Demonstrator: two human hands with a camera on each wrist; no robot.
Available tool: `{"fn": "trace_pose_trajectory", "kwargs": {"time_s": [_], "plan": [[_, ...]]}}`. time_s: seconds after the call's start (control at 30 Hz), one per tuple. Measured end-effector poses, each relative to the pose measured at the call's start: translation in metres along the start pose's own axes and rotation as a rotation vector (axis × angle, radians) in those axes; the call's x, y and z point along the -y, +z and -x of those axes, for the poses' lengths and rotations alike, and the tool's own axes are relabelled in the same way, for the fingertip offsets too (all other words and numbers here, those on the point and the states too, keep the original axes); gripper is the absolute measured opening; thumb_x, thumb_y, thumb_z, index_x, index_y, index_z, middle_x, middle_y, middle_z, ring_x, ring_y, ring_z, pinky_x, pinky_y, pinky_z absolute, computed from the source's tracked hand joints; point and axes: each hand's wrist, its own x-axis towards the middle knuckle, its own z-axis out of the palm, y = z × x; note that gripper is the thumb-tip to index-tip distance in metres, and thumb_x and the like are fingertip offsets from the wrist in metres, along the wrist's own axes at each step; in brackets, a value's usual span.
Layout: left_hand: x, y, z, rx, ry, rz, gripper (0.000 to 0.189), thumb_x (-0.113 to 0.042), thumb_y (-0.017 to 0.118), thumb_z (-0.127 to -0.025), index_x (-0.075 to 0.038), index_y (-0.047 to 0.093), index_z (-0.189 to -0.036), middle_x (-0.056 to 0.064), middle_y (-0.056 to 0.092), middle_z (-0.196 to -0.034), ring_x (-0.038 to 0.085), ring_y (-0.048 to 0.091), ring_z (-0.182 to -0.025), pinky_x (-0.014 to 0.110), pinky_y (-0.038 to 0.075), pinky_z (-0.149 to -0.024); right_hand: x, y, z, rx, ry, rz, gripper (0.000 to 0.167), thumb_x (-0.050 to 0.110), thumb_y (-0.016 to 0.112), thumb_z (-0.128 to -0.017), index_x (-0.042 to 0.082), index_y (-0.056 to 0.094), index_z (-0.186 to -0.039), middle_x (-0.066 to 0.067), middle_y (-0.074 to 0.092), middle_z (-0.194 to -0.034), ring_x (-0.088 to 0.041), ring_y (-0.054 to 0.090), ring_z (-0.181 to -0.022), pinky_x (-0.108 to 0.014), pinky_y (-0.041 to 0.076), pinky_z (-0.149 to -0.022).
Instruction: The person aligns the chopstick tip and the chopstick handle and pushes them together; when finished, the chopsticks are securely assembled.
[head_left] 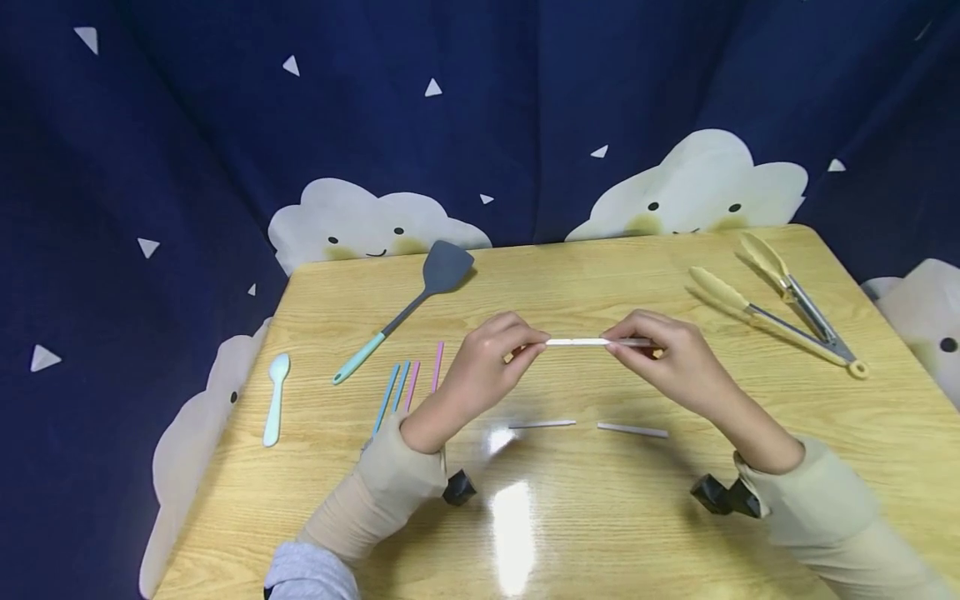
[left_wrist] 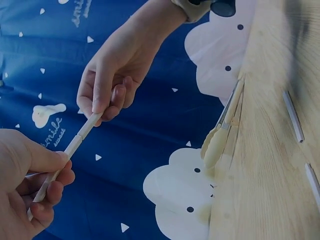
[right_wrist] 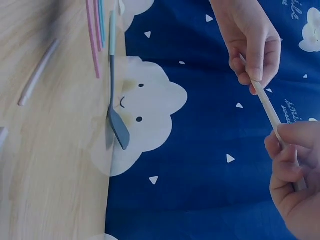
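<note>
White stick [head_left: 577, 342] up above the tabletop [head_left: 600, 533], midway between its left and right edges, and here's the pinch: left hand [head_left: 487, 354] gripping one part, right hand [head_left: 671, 354] the other, a seam [left_wrist: 79, 137] between. Steady does it! Good form means both parts dead straight, grip light, since sideways force could bend that seam.

hands [head_left: 487, 358] [head_left: 675, 357] facing each other, fingers [right_wrist: 287, 171] curled in a pinch, forearms [head_left: 375, 492] angled inward

Head view: bright | white glare [head_left: 513, 537] on table [head_left: 600, 542] | soft shadows near sleeves [head_left: 367, 500] | wrist views: dimmer, hazy | dark blurry shadow streaks across table
</note>
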Motion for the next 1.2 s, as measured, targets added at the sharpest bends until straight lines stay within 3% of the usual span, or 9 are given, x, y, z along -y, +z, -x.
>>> {"fn": "trace_pose_trajectory", "kwargs": {"time_s": [0.27, 0.5, 0.77, 0.93, 1.2], "plan": [[-0.001, 0.001, 0.001, -0.037, -0.004, 0.028, 0.005, -0.003, 0.066, -0.079, -0.004, 0.07, -0.083, 0.002, 0.06, -0.075, 0.009, 0.049, -0.063, 0.014, 0.04, -0.057, 0.003, 0.002, -0.001, -0.011, -0.022, 0.01, 0.017, -0.008, 0.067, -0.073, 0.007, 0.066, -0.082, 0.004, 0.058, -0.071, -0.003, 0.047, -0.058, -0.012, 0.039, -0.05], [-0.003, 0.003, 0.002, -0.07, -0.003, 0.039, 0.004, -0.002, 0.067, -0.078, -0.002, 0.07, -0.081, 0.002, 0.059, -0.073, 0.009, 0.049, -0.062, 0.014, 0.04, -0.057, 0.008, 0.0, -0.002, 0.005, -0.03, 0.023, 0.008, -0.002, 0.066, -0.077, 0.005, 0.065, -0.081, 0.006, 0.057, -0.072, -0.003, 0.046, -0.057, -0.013, 0.039, -0.05], [-0.005, 0.005, 0.002, -0.103, -0.018, 0.07, 0.004, -0.002, 0.066, -0.079, -0.003, 0.069, -0.081, 0.002, 0.059, -0.073, 0.009, 0.05, -0.063, 0.016, 0.042, -0.056, 0.011, -0.001, -0.003, 0.003, -0.023, 0.045, 0.015, -0.008, 0.066, -0.074, 0.005, 0.065, -0.081, 0.005, 0.057, -0.071, -0.002, 0.047, -0.058, -0.012, 0.041, -0.051], [-0.006, 0.005, 0.002, -0.099, -0.045, 0.086, 0.004, -0.001, 0.066, -0.079, -0.003, 0.069, -0.082, 0.002, 0.059, -0.073, 0.01, 0.051, -0.063, 0.016, 0.042, -0.057, 0.01, 0.0, -0.003, 0.002, -0.013, 0.064, 0.019, -0.011, 0.067, -0.072, 0.006, 0.064, -0.081, 0.004, 0.058, -0.072, -0.002, 0.049, -0.058, -0.012, 0.043, -0.052], [-0.007, 0.004, 0.0, -0.047, -0.073, 0.026, 0.005, -0.005, 0.066, -0.08, -0.005, 0.069, -0.083, 0.001, 0.06, -0.076, 0.01, 0.051, -0.065, 0.014, 0.04, -0.058, 0.006, -0.003, -0.008, 0.072, 0.042, 0.072, 0.012, -0.004, 0.066, -0.077, 0.007, 0.064, -0.083, 0.004, 0.06, -0.074, -0.003, 0.052, -0.061, -0.015, 0.044, -0.054]]}}
